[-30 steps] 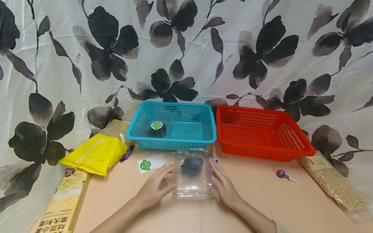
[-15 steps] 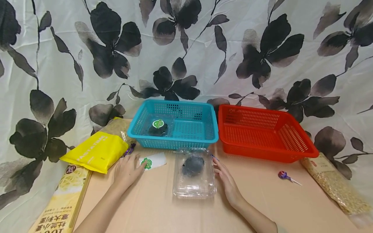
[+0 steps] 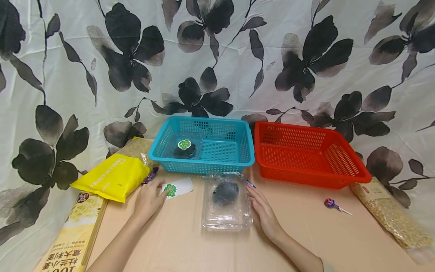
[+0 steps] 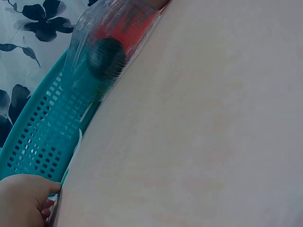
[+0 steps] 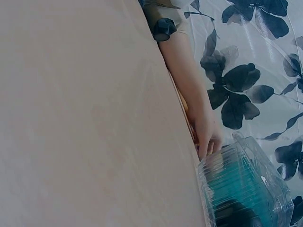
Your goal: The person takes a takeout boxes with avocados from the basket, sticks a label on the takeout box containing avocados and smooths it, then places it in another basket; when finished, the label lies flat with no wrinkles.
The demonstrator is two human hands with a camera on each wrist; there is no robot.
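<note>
On the table in the head view lies a clear plastic clamshell box (image 3: pixel 227 217) with a dark rounded thing inside. My right hand (image 3: pixel 266 217) rests at its right side, fingers fairly straight along the wall. To the left, my left hand (image 3: pixel 147 200) pinches the near left edge of a white sticker sheet (image 3: pixel 184 186) bearing a round green sticker (image 3: pixel 171 190). In the left wrist view, the thumb and curled fingers of the left hand (image 4: pixel 26 201) meet at the sheet's edge. The right wrist view shows the left hand pointing down beyond the clamshell box (image 5: pixel 246 175).
A blue basket (image 3: pixel 202 167) holds a similar labelled box (image 3: pixel 170 151). Beside it is a red basket (image 3: pixel 306 179). Left are a yellow bag (image 3: pixel 115 177), a pasta package (image 3: pixel 73 234) and a purple-wrapped sweet (image 3: pixel 150 175). Right are a lollipop (image 3: pixel 331 204) and a grain bag (image 3: pixel 391 215).
My left hand has left the box's left side and moved left to the sticker sheet. Its thumb has shifted from the green sticker to the sheet's edge. The right hand stays by the box.
</note>
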